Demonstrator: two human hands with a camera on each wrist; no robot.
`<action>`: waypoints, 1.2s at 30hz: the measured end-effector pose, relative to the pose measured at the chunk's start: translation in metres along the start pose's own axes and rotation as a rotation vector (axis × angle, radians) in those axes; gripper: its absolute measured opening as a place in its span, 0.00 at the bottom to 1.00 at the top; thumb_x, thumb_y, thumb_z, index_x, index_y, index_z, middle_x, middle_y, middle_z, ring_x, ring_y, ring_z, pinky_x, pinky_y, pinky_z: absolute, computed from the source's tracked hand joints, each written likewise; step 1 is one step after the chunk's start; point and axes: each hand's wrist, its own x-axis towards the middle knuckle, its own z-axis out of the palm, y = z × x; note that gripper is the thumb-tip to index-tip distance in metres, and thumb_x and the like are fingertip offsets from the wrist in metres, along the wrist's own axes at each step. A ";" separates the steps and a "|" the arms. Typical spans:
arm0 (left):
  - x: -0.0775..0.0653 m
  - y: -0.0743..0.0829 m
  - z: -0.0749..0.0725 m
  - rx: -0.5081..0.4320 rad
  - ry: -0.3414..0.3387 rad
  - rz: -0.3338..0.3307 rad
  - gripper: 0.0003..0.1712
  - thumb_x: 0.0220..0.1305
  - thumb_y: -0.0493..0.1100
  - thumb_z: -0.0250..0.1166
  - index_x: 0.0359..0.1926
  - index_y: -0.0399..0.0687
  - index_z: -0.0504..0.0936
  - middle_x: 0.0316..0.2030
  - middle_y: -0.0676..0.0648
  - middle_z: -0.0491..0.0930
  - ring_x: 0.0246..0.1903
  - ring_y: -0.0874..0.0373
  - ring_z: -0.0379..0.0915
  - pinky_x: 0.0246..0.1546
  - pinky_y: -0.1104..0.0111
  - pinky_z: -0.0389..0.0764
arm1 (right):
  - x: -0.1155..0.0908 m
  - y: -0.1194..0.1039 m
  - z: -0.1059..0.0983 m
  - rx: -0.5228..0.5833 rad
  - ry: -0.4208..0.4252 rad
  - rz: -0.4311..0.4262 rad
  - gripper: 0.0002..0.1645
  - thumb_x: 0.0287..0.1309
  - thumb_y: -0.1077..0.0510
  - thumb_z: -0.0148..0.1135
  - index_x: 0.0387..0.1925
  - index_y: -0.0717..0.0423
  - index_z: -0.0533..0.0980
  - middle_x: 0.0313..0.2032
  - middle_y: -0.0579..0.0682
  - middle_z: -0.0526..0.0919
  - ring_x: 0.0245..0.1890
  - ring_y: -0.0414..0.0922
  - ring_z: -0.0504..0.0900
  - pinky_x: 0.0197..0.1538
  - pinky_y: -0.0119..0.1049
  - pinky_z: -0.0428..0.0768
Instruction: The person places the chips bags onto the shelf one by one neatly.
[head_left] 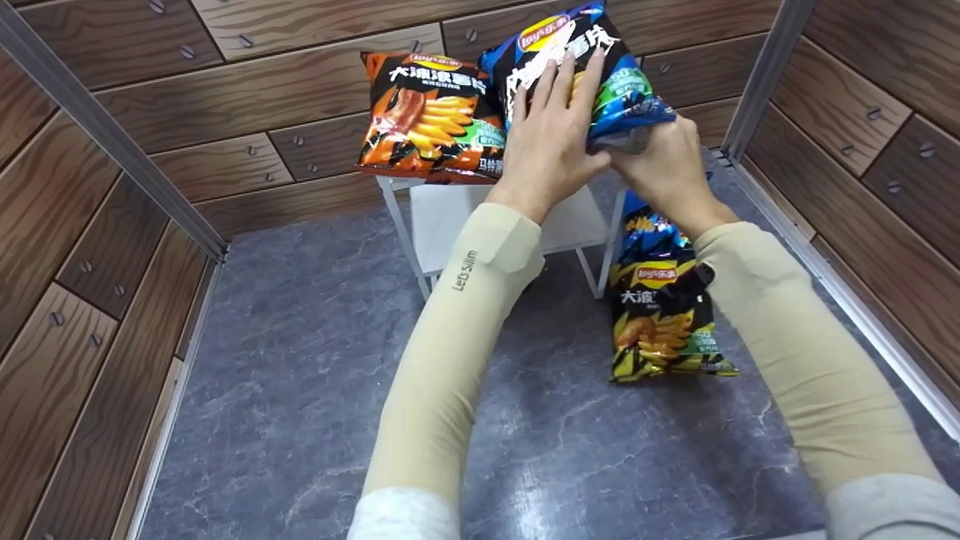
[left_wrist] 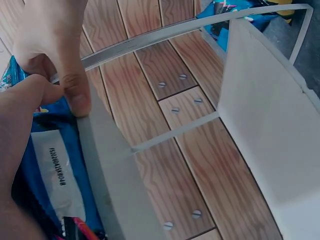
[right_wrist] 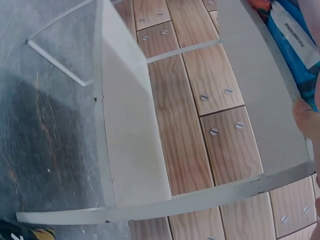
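Note:
A blue-and-black bag of potato chips [head_left: 622, 82] lies tilted on the top of a small white shelf [head_left: 442, 217]. My left hand [head_left: 555, 139] rests across its front, fingers spread and nearly straight. At the bag's lower right corner, my right hand [head_left: 667, 161] has curled fingers and holds that corner, close to the shelf's edge. In the left wrist view, the right thumb [left_wrist: 77, 97] lies against the shelf's front edge, beside the bag's blue back [left_wrist: 60, 175]. The right fingertips are hidden. An orange bag of chips [head_left: 427, 120] sits left of the blue one, touching it.
On the grey marbled floor [head_left: 300, 375], right of the shelf, lie a yellow-and-black bag of chips [head_left: 652, 330] and another blue bag [head_left: 637, 225], partly behind my right forearm. Wood-patterned walls [head_left: 315, 97] with metal corner posts [head_left: 112, 127] enclose the space.

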 end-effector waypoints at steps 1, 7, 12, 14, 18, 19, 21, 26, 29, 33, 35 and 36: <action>-0.001 -0.001 0.001 0.003 0.018 0.007 0.55 0.64 0.63 0.61 0.80 0.59 0.37 0.80 0.48 0.40 0.79 0.53 0.35 0.79 0.52 0.40 | 0.000 0.000 0.000 0.020 -0.003 0.013 0.29 0.52 0.51 0.74 0.52 0.64 0.80 0.48 0.61 0.86 0.51 0.53 0.84 0.57 0.48 0.80; -0.005 -0.003 0.002 0.068 0.106 0.076 0.53 0.65 0.65 0.58 0.80 0.52 0.43 0.79 0.46 0.45 0.79 0.53 0.39 0.79 0.52 0.40 | 0.000 0.005 0.001 0.075 0.003 0.091 0.30 0.51 0.51 0.73 0.54 0.61 0.80 0.50 0.59 0.86 0.53 0.50 0.84 0.60 0.47 0.79; -0.008 -0.003 -0.001 0.116 0.152 0.126 0.51 0.66 0.67 0.55 0.79 0.50 0.46 0.79 0.46 0.48 0.79 0.54 0.42 0.79 0.52 0.41 | 0.000 0.008 0.000 0.065 0.003 0.129 0.27 0.51 0.54 0.71 0.53 0.61 0.80 0.49 0.57 0.87 0.53 0.48 0.84 0.60 0.45 0.79; -0.009 -0.003 -0.002 0.130 0.164 0.144 0.51 0.66 0.68 0.53 0.79 0.50 0.46 0.79 0.46 0.48 0.79 0.54 0.42 0.79 0.52 0.41 | 0.000 0.009 0.001 0.045 0.012 0.123 0.25 0.51 0.56 0.70 0.51 0.61 0.80 0.48 0.57 0.87 0.51 0.46 0.84 0.57 0.40 0.80; -0.013 -0.007 -0.008 0.134 0.184 0.182 0.49 0.68 0.69 0.50 0.79 0.49 0.47 0.79 0.46 0.49 0.79 0.54 0.42 0.79 0.53 0.38 | 0.001 0.012 0.003 0.032 0.040 0.098 0.22 0.51 0.56 0.69 0.48 0.60 0.81 0.45 0.56 0.88 0.44 0.46 0.84 0.48 0.31 0.78; -0.015 -0.008 -0.010 0.134 0.190 0.189 0.48 0.69 0.68 0.49 0.79 0.49 0.47 0.78 0.46 0.49 0.79 0.54 0.42 0.79 0.53 0.37 | 0.001 0.013 0.003 0.044 0.040 0.096 0.21 0.51 0.55 0.70 0.48 0.59 0.82 0.45 0.56 0.88 0.44 0.45 0.84 0.47 0.29 0.77; -0.021 -0.013 -0.015 0.125 0.225 0.211 0.45 0.71 0.66 0.48 0.78 0.47 0.50 0.78 0.45 0.51 0.78 0.53 0.44 0.79 0.53 0.36 | 0.001 0.013 0.003 0.071 0.034 0.102 0.24 0.51 0.50 0.73 0.48 0.57 0.82 0.45 0.54 0.88 0.46 0.45 0.85 0.51 0.30 0.78; -0.039 -0.029 -0.035 0.116 0.360 0.261 0.34 0.74 0.55 0.47 0.75 0.44 0.59 0.75 0.43 0.60 0.76 0.51 0.52 0.79 0.55 0.39 | 0.001 0.013 -0.001 0.092 0.011 0.141 0.32 0.46 0.40 0.77 0.50 0.53 0.82 0.49 0.52 0.88 0.53 0.43 0.84 0.57 0.33 0.77; -0.051 -0.043 -0.050 0.091 0.427 0.262 0.31 0.74 0.50 0.46 0.73 0.42 0.63 0.72 0.42 0.64 0.74 0.49 0.56 0.79 0.58 0.41 | 0.003 0.014 -0.003 0.093 0.009 0.157 0.33 0.45 0.38 0.77 0.50 0.51 0.82 0.49 0.51 0.88 0.54 0.42 0.83 0.57 0.32 0.75; -0.068 -0.070 -0.064 0.002 0.518 0.245 0.27 0.75 0.46 0.47 0.70 0.40 0.67 0.69 0.42 0.68 0.72 0.49 0.59 0.78 0.62 0.45 | 0.004 0.014 -0.004 0.099 -0.005 0.160 0.31 0.45 0.38 0.77 0.50 0.47 0.82 0.49 0.49 0.88 0.55 0.40 0.82 0.57 0.29 0.73; -0.077 -0.086 -0.069 -0.060 0.591 0.238 0.25 0.74 0.42 0.49 0.68 0.39 0.70 0.67 0.41 0.71 0.70 0.49 0.62 0.77 0.64 0.50 | 0.005 0.015 -0.003 0.098 -0.012 0.153 0.30 0.46 0.38 0.76 0.50 0.46 0.82 0.49 0.48 0.88 0.54 0.39 0.83 0.55 0.26 0.73; -0.081 -0.094 -0.070 -0.091 0.628 0.236 0.25 0.73 0.41 0.51 0.67 0.38 0.71 0.66 0.40 0.72 0.69 0.49 0.64 0.76 0.65 0.52 | 0.004 0.015 -0.004 0.096 -0.011 0.151 0.30 0.46 0.38 0.76 0.50 0.46 0.82 0.49 0.48 0.88 0.54 0.39 0.83 0.55 0.25 0.72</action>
